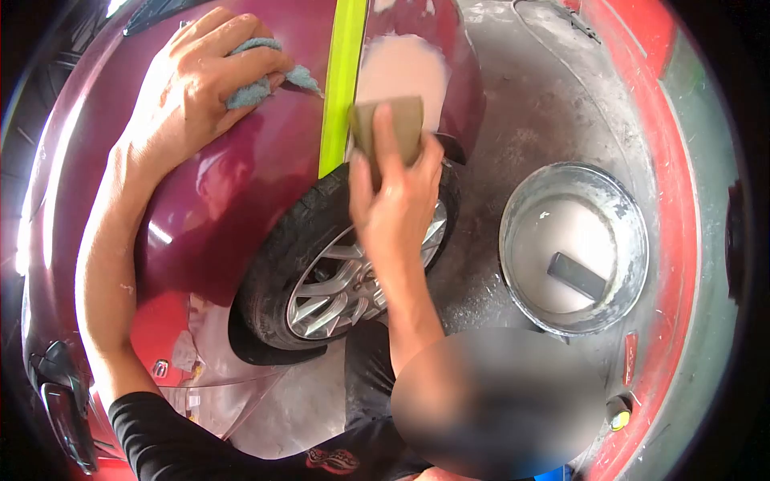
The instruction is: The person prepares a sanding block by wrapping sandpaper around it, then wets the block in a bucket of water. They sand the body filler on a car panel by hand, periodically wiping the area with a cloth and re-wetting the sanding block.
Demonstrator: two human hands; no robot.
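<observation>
A dark red car panel [233,184] fills the left and middle of the head view. My left hand [210,76] rests on it, fingers curled round a blue-grey cloth [251,94]. Right of a yellow-green tape strip [343,88], my right hand [401,180] holds an olive-brown sanding block [409,120]. The block lies against the lower part of a pale filler patch [405,68], its left edge beside the tape. One finger stretches over the block's face, and the others are at its sides.
Below my right hand is a wheel [277,256]. A bucket [634,240] of cloudy liquid with a dark block [576,275] in it stands on the grey floor [529,96] at right. Near the red floor band [682,240] lies a tape roll [618,418]. A blurred oval covers the bottom right.
</observation>
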